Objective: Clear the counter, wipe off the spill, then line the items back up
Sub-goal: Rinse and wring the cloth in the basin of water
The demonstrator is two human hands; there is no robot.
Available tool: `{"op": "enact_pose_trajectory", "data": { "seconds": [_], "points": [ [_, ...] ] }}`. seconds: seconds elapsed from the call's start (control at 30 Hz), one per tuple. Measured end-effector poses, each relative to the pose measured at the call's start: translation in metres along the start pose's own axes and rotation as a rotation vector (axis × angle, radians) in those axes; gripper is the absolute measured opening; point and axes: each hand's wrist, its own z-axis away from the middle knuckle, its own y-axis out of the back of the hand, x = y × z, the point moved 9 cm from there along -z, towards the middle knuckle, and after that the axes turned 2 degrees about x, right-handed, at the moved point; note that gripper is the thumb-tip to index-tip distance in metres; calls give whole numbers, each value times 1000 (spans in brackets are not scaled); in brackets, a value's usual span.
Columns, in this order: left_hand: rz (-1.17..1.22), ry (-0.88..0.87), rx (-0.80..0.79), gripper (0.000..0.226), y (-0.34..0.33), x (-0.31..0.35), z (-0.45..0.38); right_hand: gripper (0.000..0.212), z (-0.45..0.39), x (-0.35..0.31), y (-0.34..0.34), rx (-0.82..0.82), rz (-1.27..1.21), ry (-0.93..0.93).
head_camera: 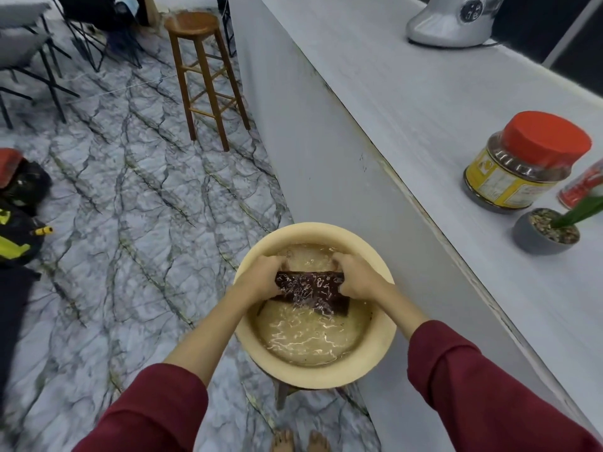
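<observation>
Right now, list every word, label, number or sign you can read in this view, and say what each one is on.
No text here can be read.
Jar with the red lid: yellow label has print and a round emblem, too blurred to read.
Red packet behind the jar: markings too blurred.
Silver appliance on the counter: a round dial with marks, too small to read.

A grey marble-patterned floor (pixel 137 197) with dark veins fills the left side. A tall wooden stool (pixel 204 76) stands beside the white counter wall (pixel 319 151). Grey chairs (pixel 23 44) on thin black legs stand far left, with dark bags (pixel 19 223) on the floor near them
</observation>
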Motion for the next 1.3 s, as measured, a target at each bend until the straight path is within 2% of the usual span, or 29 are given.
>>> {"op": "enact_pose_trajectory", "data": {
  "seconds": [0.1,0.27,0.4,0.47,0.6,0.73,0.83,1.1,1.3],
  "points": [
    [117,46,84,29,7,-5,5,25,3,6,9,127,-80,-27],
    [327,62,197,33,32,-4,9,33,6,14,42,299,-372,-59],
    [498,52,196,32,42,-7,11,23,12,14,59,313,-509,-8],
    [454,56,179,31,38,-9,10,23,11,12,54,271,-484,11],
    [148,45,116,36,11,-3,6,21,7,7,20,185,-181,12],
    [67,77,113,38,-8,1,9,24,9,4,-4,183,-30,-19],
    [98,82,135,34,-6,2,8,18,9,4,2,216,-35,-44],
    [340,9,245,24,42,3,11,15,10,3,57,317,-233,-43],
    [180,42,129,24,14,2,7,11,9,0,20,197,-144,-54]
  ]
}}
